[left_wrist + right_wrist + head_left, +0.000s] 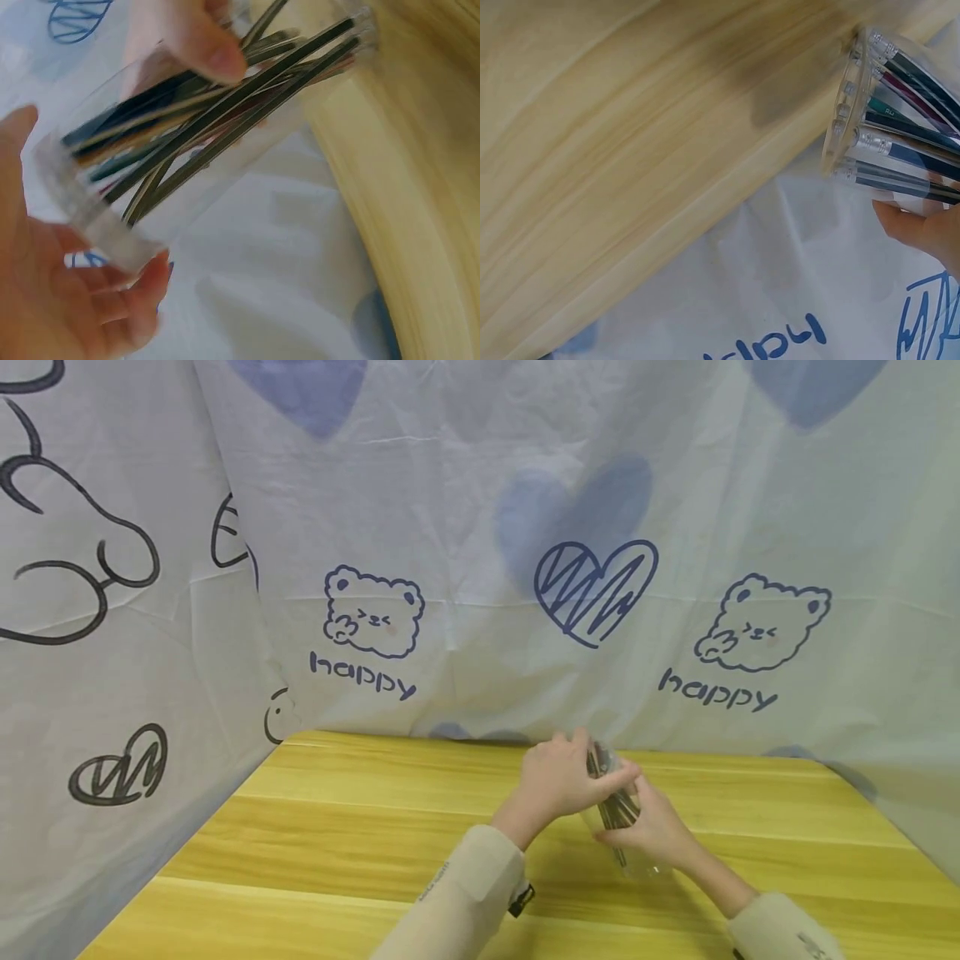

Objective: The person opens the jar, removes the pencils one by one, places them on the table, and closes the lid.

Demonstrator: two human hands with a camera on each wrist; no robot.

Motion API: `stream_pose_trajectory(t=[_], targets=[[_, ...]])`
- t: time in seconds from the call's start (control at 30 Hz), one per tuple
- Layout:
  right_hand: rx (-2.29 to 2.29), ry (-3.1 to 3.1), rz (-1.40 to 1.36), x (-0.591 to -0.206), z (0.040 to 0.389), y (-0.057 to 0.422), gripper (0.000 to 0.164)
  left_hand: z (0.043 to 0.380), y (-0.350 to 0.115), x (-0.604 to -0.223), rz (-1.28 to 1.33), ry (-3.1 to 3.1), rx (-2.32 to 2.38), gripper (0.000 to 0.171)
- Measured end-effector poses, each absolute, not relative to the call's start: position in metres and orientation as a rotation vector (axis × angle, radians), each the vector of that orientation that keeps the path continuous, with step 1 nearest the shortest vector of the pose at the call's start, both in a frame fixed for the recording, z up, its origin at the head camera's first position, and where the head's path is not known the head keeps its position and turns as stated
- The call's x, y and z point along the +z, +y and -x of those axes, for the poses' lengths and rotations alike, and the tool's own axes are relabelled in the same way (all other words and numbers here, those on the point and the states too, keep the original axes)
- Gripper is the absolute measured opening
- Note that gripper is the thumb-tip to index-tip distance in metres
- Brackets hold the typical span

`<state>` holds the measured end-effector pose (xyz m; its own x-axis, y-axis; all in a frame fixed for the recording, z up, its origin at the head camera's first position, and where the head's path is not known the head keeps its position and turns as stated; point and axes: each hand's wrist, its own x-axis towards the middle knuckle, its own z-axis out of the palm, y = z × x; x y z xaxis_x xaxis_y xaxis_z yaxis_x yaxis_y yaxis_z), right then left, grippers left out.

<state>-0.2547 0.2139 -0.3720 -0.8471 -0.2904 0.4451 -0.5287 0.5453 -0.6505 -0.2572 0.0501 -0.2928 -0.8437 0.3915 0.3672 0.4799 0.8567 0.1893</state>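
Observation:
A clear plastic tube-shaped container (618, 814) full of pencils is tilted above the wooden table, between both hands. Dark, teal and brown pencils (202, 127) lie along its inside. Metal bands and eraser ends (870, 141) are gathered at one end. My left hand (555, 777) is at the far end, its fingers (131, 300) curled about the thick clear end piece and its thumb on the opposite side. My right hand (656, 827) grips the container's side, with the thumb (221, 60) lying along the wall. Part of the right hand is cut off in the right wrist view.
The yellow wood-grain table (337, 843) extends to both sides of the hands. A pale cloth (465, 543) printed with hearts, bears and lettering hangs behind its back edge. More printed cloth (135, 693) hangs on the left.

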Motion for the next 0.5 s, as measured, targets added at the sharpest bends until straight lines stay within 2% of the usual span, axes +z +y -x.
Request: stream_pose_trajectory(t=[0.3, 0.5], targets=[[1.178, -2.496, -0.629, -0.374, 0.259, 0.219, 0.099, 0.263, 0.031, -0.283, 1.003, -2.781, -0.621, 0.076], [1.165, -2.503, -0.646, -0.373, 0.26, 0.219, 0.098, 0.267, 0.024, -0.282, 1.081, -2.777, -0.698, 0.079]])
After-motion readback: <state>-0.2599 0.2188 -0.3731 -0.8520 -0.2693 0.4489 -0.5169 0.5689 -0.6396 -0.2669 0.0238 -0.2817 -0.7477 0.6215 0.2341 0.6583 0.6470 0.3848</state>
